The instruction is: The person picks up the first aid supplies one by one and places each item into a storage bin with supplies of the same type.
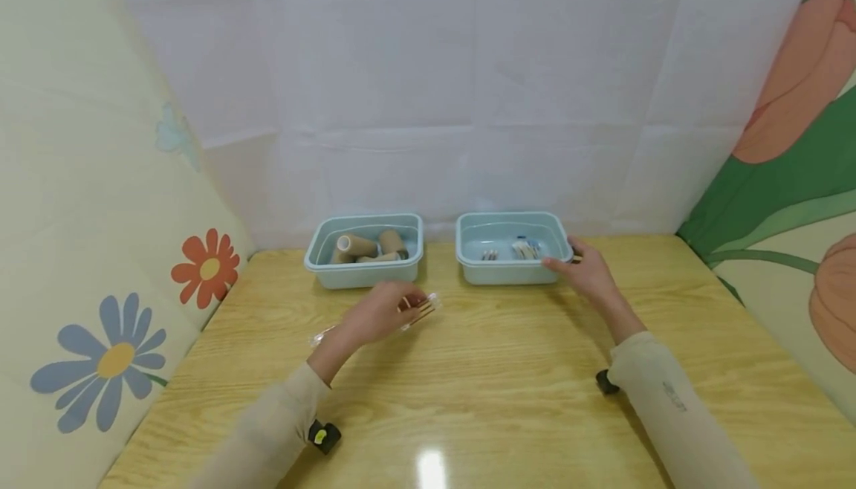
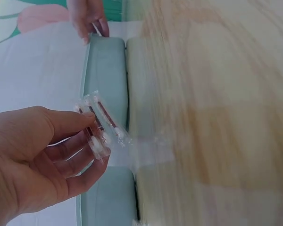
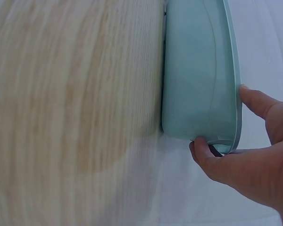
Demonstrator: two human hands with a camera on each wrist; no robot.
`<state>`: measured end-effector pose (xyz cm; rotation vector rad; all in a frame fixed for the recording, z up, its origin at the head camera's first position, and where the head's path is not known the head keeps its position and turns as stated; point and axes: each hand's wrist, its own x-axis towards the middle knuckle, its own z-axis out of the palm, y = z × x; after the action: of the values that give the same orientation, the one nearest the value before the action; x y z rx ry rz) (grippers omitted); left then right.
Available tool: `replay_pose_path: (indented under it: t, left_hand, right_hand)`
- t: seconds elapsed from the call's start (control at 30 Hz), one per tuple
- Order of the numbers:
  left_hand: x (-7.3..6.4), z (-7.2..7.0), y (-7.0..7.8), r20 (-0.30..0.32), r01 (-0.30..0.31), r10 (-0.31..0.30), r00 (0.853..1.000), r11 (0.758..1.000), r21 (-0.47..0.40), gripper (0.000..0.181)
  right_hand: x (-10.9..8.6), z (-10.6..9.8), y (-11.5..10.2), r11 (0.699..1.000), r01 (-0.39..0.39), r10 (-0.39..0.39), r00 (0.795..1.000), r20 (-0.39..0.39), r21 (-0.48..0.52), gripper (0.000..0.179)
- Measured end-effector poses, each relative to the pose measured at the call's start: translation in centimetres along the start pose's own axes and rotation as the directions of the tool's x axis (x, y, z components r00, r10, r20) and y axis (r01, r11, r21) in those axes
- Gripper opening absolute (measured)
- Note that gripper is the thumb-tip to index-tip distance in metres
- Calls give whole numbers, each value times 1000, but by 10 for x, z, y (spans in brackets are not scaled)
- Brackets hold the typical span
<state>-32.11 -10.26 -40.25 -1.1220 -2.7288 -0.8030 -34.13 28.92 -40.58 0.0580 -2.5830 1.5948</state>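
Note:
My left hand (image 1: 378, 313) pinches a few clear-wrapped swabs (image 2: 99, 126) between thumb and fingers, above the table in front of the two tubs. The swabs have reddish-brown sticks and white tips. Another clear-wrapped swab (image 1: 324, 335) lies on the table, left of that hand. At the right tub (image 1: 511, 274), a pale blue plastic one, my right hand (image 1: 591, 275) grips the near right corner, thumb on the rim. Inside that tub are a small group of wrapped swabs (image 1: 490, 256) and a blue-and-white packet (image 1: 527, 249).
A matching left tub (image 1: 364, 276) holds several brown cardboard tubes (image 1: 357, 244). Both tubs stand at the back of the wooden table (image 1: 488, 392), close to a white cloth backdrop (image 1: 394, 88). Flower-patterned panels (image 1: 87, 214) flank the table.

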Motion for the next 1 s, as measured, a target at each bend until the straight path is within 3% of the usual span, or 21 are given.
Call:
replay_pose_path:
  t: [0.17, 0.47, 1.0]
  left_hand:
    - [10, 5, 10, -9, 8, -8, 1000, 1000, 7, 18]
    - [25, 11, 22, -64, -39, 38, 997, 999, -10, 17]
    - [69, 19, 44, -108, 89, -99, 989, 992, -92, 18]
  right_hand:
    - [-1, 1, -1, 1000, -3, 3, 1000, 10, 2, 86]
    - [0, 2, 2, 1000, -10, 10, 1000, -5, 12, 80]
    - [2, 2, 2, 1000, -18, 18, 1000, -3, 8, 81]
